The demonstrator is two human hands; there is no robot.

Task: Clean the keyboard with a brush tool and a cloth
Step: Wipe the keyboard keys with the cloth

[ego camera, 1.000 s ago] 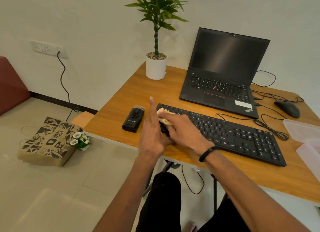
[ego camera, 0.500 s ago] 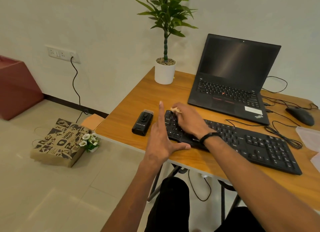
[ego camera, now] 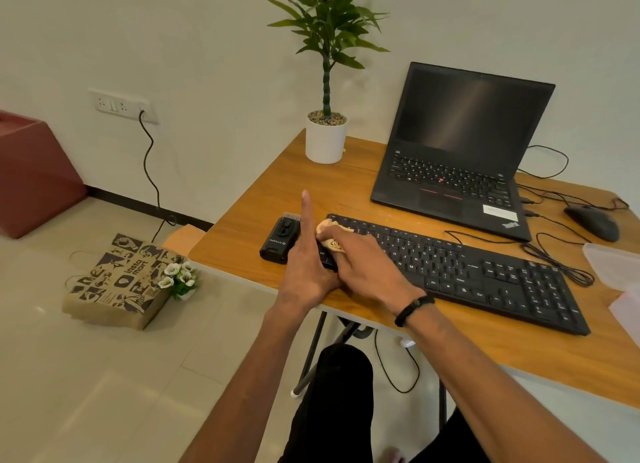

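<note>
A black keyboard (ego camera: 467,268) lies across the wooden desk (ego camera: 249,227). My right hand (ego camera: 367,268) presses a small beige cloth (ego camera: 332,235) onto the keyboard's left end, fingers curled over it. My left hand (ego camera: 304,265) stands on its edge against the keyboard's left side, fingers straight and pointing away from me. The black brush tool (ego camera: 278,239), bristles at its far end, lies on the desk just left of my left hand, untouched.
An open black laptop (ego camera: 460,151) stands behind the keyboard, a white potted plant (ego camera: 325,137) at the far left corner. A black mouse (ego camera: 594,222) with tangled cables and clear plastic lids (ego camera: 616,261) lie at the right. A paper bag (ego camera: 117,282) sits on the floor.
My right hand has slid the cloth back toward me over the keyboard's left end after a stroke to the far row. The left hand stays at the keyboard's side. The view has shifted.
</note>
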